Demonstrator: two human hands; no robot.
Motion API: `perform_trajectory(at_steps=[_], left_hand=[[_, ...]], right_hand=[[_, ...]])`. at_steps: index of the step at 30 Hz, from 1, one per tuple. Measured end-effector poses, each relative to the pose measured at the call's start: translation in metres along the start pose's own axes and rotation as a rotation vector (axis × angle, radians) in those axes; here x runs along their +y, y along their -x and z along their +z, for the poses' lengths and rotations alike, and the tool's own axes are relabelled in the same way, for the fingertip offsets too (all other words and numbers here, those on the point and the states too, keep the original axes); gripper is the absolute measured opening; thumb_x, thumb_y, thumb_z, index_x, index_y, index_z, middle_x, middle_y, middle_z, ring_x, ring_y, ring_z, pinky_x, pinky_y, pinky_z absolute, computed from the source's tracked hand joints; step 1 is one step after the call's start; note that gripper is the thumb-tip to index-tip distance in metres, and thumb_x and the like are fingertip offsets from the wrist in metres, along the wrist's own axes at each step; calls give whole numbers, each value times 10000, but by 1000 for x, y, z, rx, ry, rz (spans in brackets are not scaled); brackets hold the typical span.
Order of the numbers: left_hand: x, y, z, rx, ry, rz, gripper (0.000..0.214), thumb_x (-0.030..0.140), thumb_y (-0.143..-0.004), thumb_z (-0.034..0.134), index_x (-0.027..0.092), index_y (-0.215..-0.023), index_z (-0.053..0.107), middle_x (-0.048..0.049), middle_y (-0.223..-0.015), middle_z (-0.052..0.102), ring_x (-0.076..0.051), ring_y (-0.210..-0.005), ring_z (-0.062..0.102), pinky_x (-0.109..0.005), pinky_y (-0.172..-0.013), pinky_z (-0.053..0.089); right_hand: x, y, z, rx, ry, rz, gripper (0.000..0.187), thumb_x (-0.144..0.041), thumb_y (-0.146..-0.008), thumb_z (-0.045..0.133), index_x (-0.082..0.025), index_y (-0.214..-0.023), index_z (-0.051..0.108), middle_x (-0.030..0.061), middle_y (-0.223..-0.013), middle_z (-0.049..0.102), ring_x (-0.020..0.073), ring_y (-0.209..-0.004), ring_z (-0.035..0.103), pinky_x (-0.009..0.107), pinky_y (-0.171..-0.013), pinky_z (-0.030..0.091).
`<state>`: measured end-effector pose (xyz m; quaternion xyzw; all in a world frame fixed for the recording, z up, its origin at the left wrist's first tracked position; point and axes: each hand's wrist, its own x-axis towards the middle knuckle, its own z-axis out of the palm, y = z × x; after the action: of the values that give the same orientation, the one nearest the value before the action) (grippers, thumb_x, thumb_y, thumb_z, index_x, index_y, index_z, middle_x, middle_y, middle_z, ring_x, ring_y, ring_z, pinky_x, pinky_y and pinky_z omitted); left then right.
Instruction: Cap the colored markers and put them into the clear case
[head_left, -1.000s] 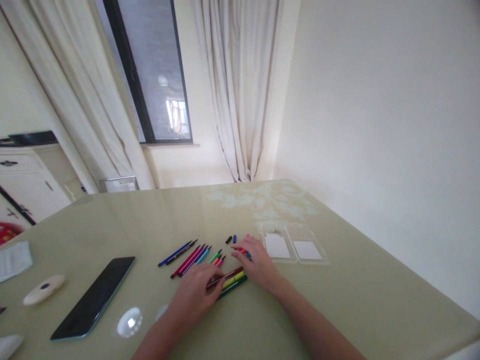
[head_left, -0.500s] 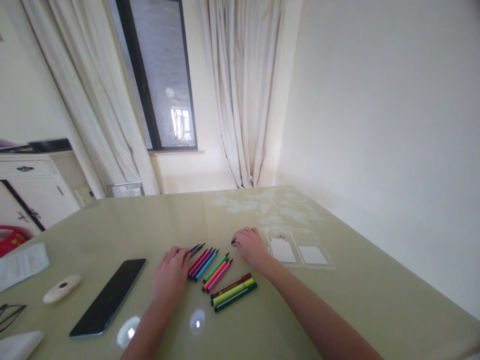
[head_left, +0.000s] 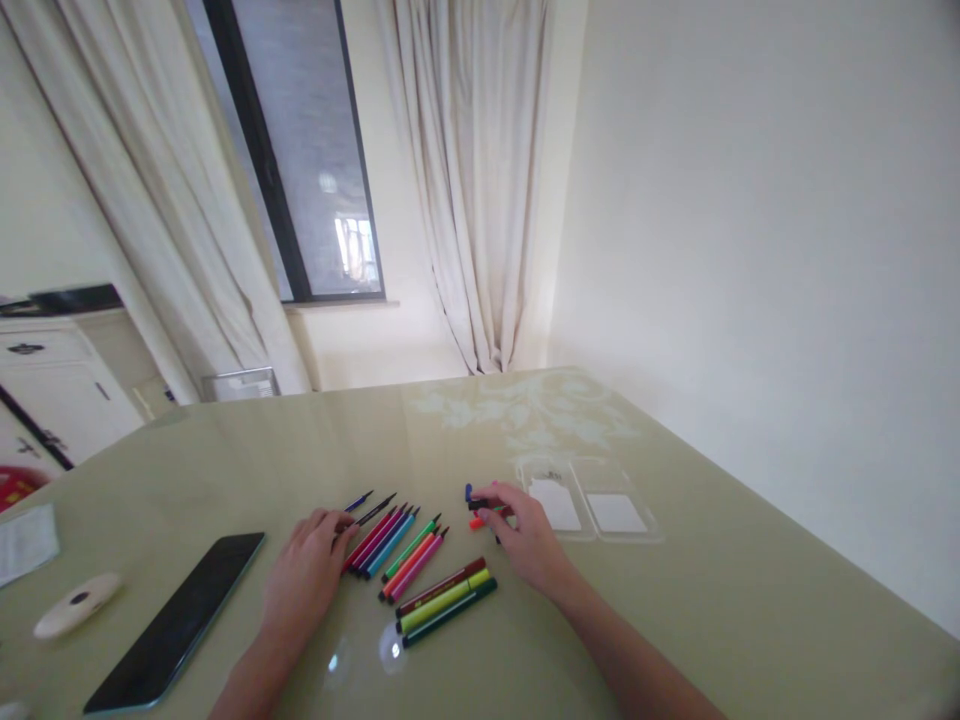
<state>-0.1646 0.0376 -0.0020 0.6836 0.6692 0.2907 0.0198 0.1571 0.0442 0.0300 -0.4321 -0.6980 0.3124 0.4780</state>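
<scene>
A glossy olive-green worktop (head_left: 600,640) bears three thick capped markers (head_left: 444,599); the left hand (head_left: 302,572) pinches one black uncapped marker (head_left: 378,509), the right hand (head_left: 529,536) one small black cap (head_left: 476,505).

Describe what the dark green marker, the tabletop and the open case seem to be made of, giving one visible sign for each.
Dark green marker: probably smooth plastic, from its even colour and straight barrel. Tabletop: glossy, perhaps glass or lacquer, since it mirrors bright lights. Open case: likely clear plastic; the surface beneath shows through.
</scene>
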Motion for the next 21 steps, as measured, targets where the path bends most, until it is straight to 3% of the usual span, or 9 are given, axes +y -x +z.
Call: perform_trajectory(at_steps=[2, 5, 8, 21], left_hand=[[14, 2, 0, 9, 116, 1, 336, 493, -939, 464, 241, -981, 682, -79, -1010, 728, -295, -987, 668, -435, -944, 502], [42, 9, 3, -116, 336, 13, 346, 507, -964, 476, 251, -1065, 687, -56, -1057, 754, -266, -984, 693, -393, -889, 543], [61, 16, 6, -168, 444, 69, 316, 468, -975, 499, 260, -1101, 701, -46, -1139, 754, -253, -1070, 686, -382, -954, 530], [73, 20, 1, -165, 489, 76, 273, 414, -964, 527, 260, -1054, 734, -39, -1111, 766, -249, -1042, 698, -370, -916, 546]], right_hand=[[-2, 0, 1, -1, -44, 51, 168, -224, -854, 656, -217, -995, 745, 39, -951, 775, 206, -891, 710, 323, -832, 543], [-8, 1, -1, 5, -75, 86, 128, -246, -843, 678, -206, -946, 740, 29, -887, 776, 196, -833, 708, 306, -793, 545], [-14, 2, -3, 10, -78, 78, 132, -255, -855, 668, -205, -945, 751, 30, -897, 780, 189, -832, 704, 297, -794, 541], [-11, 3, -1, -6, -17, 39, 132, -287, -877, 672, -223, -931, 774, 31, -888, 768, 195, -817, 693, 305, -790, 540]])
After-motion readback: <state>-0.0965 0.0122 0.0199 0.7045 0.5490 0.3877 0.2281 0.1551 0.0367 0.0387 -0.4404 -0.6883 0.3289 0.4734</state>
